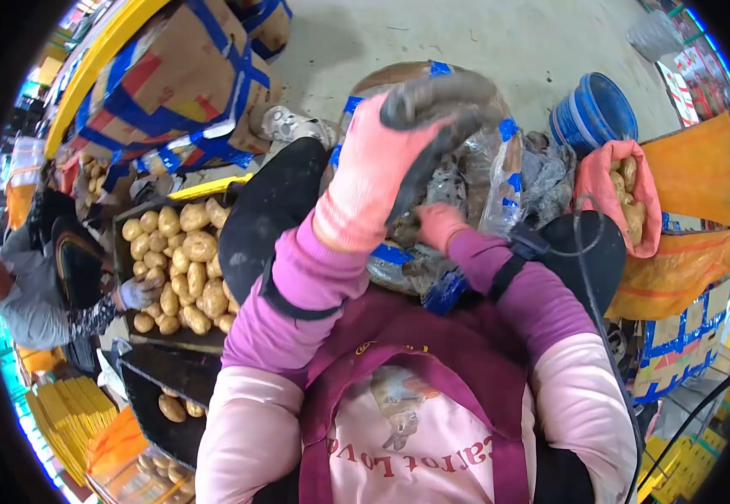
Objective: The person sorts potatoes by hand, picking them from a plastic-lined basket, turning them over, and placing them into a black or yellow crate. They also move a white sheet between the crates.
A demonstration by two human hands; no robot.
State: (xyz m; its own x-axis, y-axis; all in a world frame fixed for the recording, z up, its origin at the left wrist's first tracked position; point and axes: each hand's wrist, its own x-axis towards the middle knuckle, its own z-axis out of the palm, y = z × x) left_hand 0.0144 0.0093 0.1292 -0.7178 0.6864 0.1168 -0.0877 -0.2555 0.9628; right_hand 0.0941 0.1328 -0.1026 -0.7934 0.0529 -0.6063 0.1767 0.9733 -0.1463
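Observation:
My left hand (382,168), in a pink glove with a dark grey palm, is raised over a tall cardboard box (398,77) bound with blue tape. Its fingers curl forward, and I cannot see whether they hold anything. My right hand (440,223), also in a pink glove, is lower down. It is pushed into the crumpled clear plastic liner (495,197) inside the box, and its fingers are hidden. Both my sleeves are purple over pink.
A dark crate (123,220) full of potatoes (182,260) stands at the left. A co-worker's gloved hand (136,294) rests on them. A pink sack of potatoes (593,181), a blue bucket (596,109) and an orange sack (692,168) are at the right. Taped cardboard boxes (176,76) stand at the far left.

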